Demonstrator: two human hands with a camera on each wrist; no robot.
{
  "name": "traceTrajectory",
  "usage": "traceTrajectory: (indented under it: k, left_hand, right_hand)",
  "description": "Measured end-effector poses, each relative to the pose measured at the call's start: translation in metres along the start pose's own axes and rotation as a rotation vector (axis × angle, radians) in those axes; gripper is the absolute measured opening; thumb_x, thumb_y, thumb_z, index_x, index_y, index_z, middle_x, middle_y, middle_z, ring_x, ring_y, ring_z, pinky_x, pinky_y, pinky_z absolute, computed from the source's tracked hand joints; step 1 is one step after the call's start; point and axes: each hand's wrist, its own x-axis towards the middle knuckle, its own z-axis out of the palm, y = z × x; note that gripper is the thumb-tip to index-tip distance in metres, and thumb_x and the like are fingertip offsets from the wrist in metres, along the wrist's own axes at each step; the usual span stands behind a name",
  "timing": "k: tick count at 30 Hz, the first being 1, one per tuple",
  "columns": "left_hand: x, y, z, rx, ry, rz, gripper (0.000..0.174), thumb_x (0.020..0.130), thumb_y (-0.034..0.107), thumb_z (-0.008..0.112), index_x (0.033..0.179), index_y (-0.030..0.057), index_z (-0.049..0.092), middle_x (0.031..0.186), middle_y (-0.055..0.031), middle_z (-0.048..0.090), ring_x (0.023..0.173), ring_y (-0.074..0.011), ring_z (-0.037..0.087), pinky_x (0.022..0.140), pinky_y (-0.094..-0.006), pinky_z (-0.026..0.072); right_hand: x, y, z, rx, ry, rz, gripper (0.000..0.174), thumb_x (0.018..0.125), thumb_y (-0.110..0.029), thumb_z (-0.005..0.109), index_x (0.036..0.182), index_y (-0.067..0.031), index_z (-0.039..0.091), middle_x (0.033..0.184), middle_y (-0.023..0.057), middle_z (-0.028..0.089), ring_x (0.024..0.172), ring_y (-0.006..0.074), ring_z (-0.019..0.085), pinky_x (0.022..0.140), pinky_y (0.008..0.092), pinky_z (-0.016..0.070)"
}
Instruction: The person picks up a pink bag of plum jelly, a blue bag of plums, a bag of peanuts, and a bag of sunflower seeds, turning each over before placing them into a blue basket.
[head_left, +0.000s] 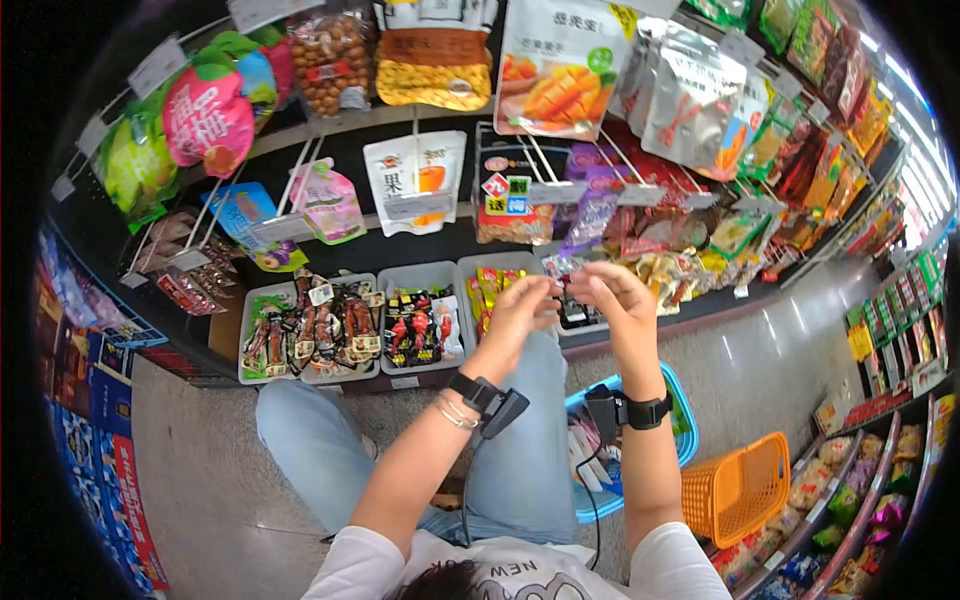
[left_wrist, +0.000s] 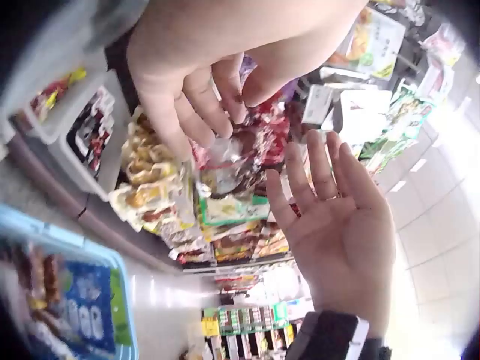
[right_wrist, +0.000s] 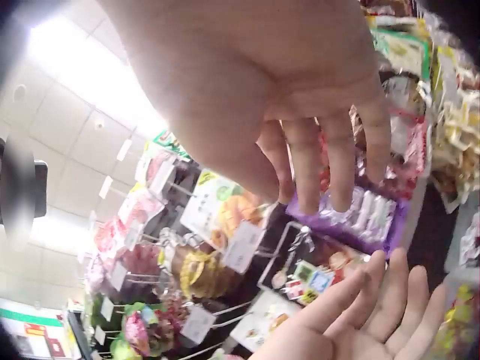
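Both hands hover in front of the snack shelf with nothing held in either. In the head view my left hand (head_left: 512,322) has its fingers loosely bent, over a bin of yellow and red snack packets (head_left: 484,290). A little to the right, my right hand (head_left: 624,315) faces it with fingers relaxed. A small gap separates the two hands. The left wrist view shows the right palm (left_wrist: 337,232) with its fingers spread. Behind the hands in the right wrist view are a purple packet (right_wrist: 360,217) and other hanging bags.
Grey bins of wrapped snacks (head_left: 335,325) line the low shelf. Bagged dried fruit (head_left: 560,75) hangs above on metal hooks. A blue basket (head_left: 683,400) holding packets stands by the right knee, with an orange basket (head_left: 735,490) beyond. More shelves (head_left: 880,480) flank the aisle at right.
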Motion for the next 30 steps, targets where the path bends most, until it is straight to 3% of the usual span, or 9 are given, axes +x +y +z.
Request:
traceTrajectory:
  k: [6, 11, 17, 18, 22, 26, 29, 30]
  left_hand:
    - [-0.008, 0.106, -0.016, 0.023, -0.009, 0.288, 0.023, 0.094, 0.023, 0.052, 0.105, 0.0031, 0.056, 0.098, -0.0077, 0.061, 0.091, -0.0179, 0.060, 0.080, -0.0339, 0.0516]
    - [-0.003, 0.166, -0.029, -0.012, -0.043, 0.447, 0.023, 0.094, 0.020, 0.051, 0.109, 0.0035, 0.054, 0.107, -0.0083, 0.059, 0.095, -0.0191, 0.059, 0.085, -0.0354, 0.0498]
    - [0.035, 0.201, -0.058, -0.109, 0.128, 0.504, 0.033, 0.093, 0.018, 0.051, 0.121, 0.0022, 0.045, 0.122, -0.0129, 0.049, 0.103, -0.0254, 0.055, 0.090, -0.0396, 0.0482]
    - [0.040, 0.205, -0.061, -0.096, 0.147, 0.495, 0.042, 0.092, 0.021, 0.054, 0.126, 0.0019, 0.039, 0.129, -0.0162, 0.043, 0.110, -0.0301, 0.051, 0.094, -0.0433, 0.0460]
    - [0.059, 0.220, -0.071, -0.113, 0.128, 0.435, 0.053, 0.090, 0.027, 0.057, 0.131, 0.0037, 0.033, 0.135, -0.0181, 0.039, 0.124, -0.0335, 0.040, 0.097, -0.0491, 0.0419]
    - [0.071, 0.231, -0.082, -0.092, 0.033, 0.393, 0.053, 0.090, 0.030, 0.057, 0.132, 0.0107, 0.032, 0.132, -0.0110, 0.043, 0.121, -0.0285, 0.042, 0.095, -0.0476, 0.0412]
    - [0.061, 0.237, -0.072, -0.080, 0.109, 0.437, 0.057, 0.089, 0.029, 0.059, 0.135, 0.0100, 0.030, 0.123, -0.0099, 0.046, 0.109, -0.0241, 0.049, 0.083, -0.0426, 0.0450]
    - [0.058, 0.238, -0.071, -0.077, 0.108, 0.437, 0.050, 0.089, 0.029, 0.059, 0.130, 0.0115, 0.036, 0.114, -0.0071, 0.051, 0.101, -0.0205, 0.051, 0.082, -0.0402, 0.0443]
  right_hand:
    - [0.069, -0.033, 0.067, 0.073, -0.094, -0.178, 0.030, 0.091, -0.011, 0.055, 0.118, 0.0021, 0.052, 0.111, 0.0119, 0.061, 0.099, 0.0196, 0.060, 0.084, 0.0307, 0.0502]
    - [0.131, -0.032, 0.095, 0.271, -0.085, -0.092, 0.044, 0.089, -0.018, 0.059, 0.126, 0.0010, 0.045, 0.124, 0.0126, 0.052, 0.105, 0.0194, 0.055, 0.088, 0.0314, 0.0472]
    - [0.178, -0.013, 0.105, 0.201, 0.003, -0.026, 0.052, 0.088, -0.022, 0.058, 0.131, 0.0009, 0.039, 0.127, 0.0137, 0.050, 0.105, 0.0202, 0.054, 0.090, 0.0334, 0.0452]
    - [0.182, -0.013, 0.107, 0.222, 0.009, -0.014, 0.052, 0.088, -0.023, 0.059, 0.130, 0.0010, 0.039, 0.127, 0.0139, 0.050, 0.105, 0.0203, 0.054, 0.090, 0.0339, 0.0451]
    - [0.185, -0.015, 0.115, 0.186, -0.012, 0.005, 0.054, 0.087, -0.024, 0.060, 0.130, -0.0006, 0.040, 0.121, 0.0122, 0.052, 0.101, 0.0199, 0.056, 0.086, 0.0330, 0.0454]
    - [0.183, -0.024, 0.120, 0.054, -0.009, -0.012, 0.050, 0.085, -0.026, 0.063, 0.127, -0.0026, 0.046, 0.108, 0.0075, 0.058, 0.095, 0.0148, 0.057, 0.078, 0.0293, 0.0460]
    - [0.182, -0.030, 0.122, 0.006, -0.059, -0.038, 0.051, 0.084, -0.027, 0.065, 0.125, -0.0024, 0.048, 0.105, 0.0061, 0.060, 0.096, 0.0127, 0.057, 0.076, 0.0281, 0.0463]
    - [0.179, -0.035, 0.124, 0.001, -0.083, -0.046, 0.051, 0.084, -0.028, 0.066, 0.125, -0.0023, 0.048, 0.105, 0.0058, 0.061, 0.097, 0.0121, 0.057, 0.075, 0.0277, 0.0464]
